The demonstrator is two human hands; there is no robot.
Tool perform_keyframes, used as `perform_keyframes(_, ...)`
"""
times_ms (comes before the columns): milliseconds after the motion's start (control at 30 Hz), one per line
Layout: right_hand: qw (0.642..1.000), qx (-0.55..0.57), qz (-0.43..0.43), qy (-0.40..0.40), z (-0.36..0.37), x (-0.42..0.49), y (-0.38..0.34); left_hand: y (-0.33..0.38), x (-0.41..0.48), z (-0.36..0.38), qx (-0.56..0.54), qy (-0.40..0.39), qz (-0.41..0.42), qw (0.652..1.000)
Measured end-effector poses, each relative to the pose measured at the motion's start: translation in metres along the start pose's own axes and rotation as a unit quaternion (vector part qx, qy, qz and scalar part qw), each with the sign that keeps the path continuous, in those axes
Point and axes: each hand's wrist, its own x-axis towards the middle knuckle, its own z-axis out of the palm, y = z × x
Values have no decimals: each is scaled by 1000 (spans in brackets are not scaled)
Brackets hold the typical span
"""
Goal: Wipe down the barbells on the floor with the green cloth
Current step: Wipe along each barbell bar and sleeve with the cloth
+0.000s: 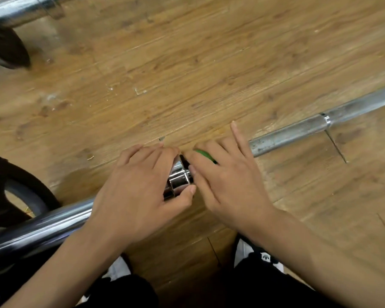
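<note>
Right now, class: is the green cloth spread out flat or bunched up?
Bunched up: only a small lump of the green cloth shows, tucked under the right hand at the barbell.

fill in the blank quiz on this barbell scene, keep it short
1. The right hand holds a ____ cloth.
2. The left hand grips the barbell, which lies on a ____ floor.
3. The plate on the left is ____.

Missing words: green; wooden; black
</note>
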Motion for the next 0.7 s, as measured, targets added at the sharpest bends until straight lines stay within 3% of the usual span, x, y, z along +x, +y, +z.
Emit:
perform_keyframes(67,999,-34,-5,7,-7,-1,23,-2,2,0,-6,4,0,1000)
perform_keyframes(200,974,-110,188,54,-37,-9,102,-3,3,0,-12,4,-13,1000)
perform_keyframes(300,954,-99,270,80,-39,-6,101,-2,6,0,-12,1,-15,1000)
perform_keyframes(367,970,-63,210,100,-19,0,59,-2,8,0,-3,9,-21,1000)
perform_keyframes(433,995,-7,78,68,2,1,15,-1,7,1,13,20,-35,999)
perform_keyframes(500,999,-12,-17,30,5,2,11,-1,7,0,20,38,-43,998)
perform_keyframes(533,999,-29,-26,36,2,3,27,-1,8,0,20,44,-45,998)
perform_keyframes(700,972,-60,184,135,-21,-7,122,-7,13,-1,8,65,-51,997)
